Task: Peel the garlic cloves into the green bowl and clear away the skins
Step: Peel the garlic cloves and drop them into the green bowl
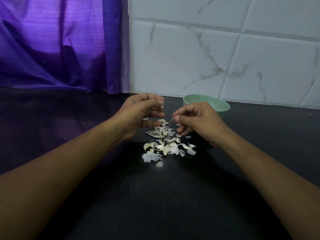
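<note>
Nearest, left forearm (69, 161) & right forearm (259, 167) came in from the near corners, both cut off by the frame edge, converging over the black counter (155, 196), which was dim.

Farther in, left hand (138, 116) hovered above the far end of the skins pile (166, 146), palm turned right, fingers curled. Its thumb & a fingertip pinched a small white garlic piece (162, 121), too small to tell if clove or husk.

Just right of it, right hand (195, 122) showed its back to the camera, w/ thumb & forefinger clamped on a thin skin strip (170, 120) that reached toward the garlic piece. The other fingers were curled under.

At far right, green bowl (223, 105) stood by the tiled wall (216, 54). Its near-left part was hidden behind the right hand, and its inside couldn't be made out.

The skins pile lay on the counter below & btwn both hands. It was a mix of papery bits and what looked like cloves, hard to separate.

Far left hung a purple curtain (60, 45).
</note>
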`<state>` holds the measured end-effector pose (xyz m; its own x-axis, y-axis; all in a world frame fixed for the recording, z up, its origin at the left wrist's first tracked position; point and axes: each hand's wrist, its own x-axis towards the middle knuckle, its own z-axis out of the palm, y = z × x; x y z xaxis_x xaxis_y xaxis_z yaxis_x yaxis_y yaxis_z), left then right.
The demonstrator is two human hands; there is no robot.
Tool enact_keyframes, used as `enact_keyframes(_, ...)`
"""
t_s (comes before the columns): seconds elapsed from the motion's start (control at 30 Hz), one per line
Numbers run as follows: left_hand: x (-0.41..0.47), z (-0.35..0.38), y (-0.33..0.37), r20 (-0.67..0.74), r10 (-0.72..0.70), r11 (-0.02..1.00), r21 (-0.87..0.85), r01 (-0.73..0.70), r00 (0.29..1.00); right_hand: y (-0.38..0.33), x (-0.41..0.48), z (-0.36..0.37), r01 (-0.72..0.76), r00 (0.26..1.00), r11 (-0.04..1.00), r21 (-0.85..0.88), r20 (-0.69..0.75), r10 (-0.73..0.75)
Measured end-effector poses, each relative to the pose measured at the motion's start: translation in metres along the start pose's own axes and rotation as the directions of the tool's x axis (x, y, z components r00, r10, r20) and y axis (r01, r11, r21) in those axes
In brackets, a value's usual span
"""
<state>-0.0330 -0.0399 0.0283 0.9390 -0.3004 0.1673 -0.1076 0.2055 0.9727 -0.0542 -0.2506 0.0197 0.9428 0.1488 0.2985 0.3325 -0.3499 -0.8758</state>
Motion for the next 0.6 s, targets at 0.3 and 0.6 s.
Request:
enact_keyframes(0.3, 0.0, 0.0, -0.004, 0.011, -0.003, 0.996, 0.094, 0.002, 1.0, 0.003, 0.001, 0.0, 0.026, 0.995, 0.974, -0.226, -0.092, -0.048)
enact_keyframes(0.6, 0.0, -0.001, -0.007, 0.031, -0.013, 0.994, 0.112, 0.01, 0.999, -0.008, -0.005, 0.007, 0.137, 0.99, 0.982, -0.133, -0.023, -0.141)
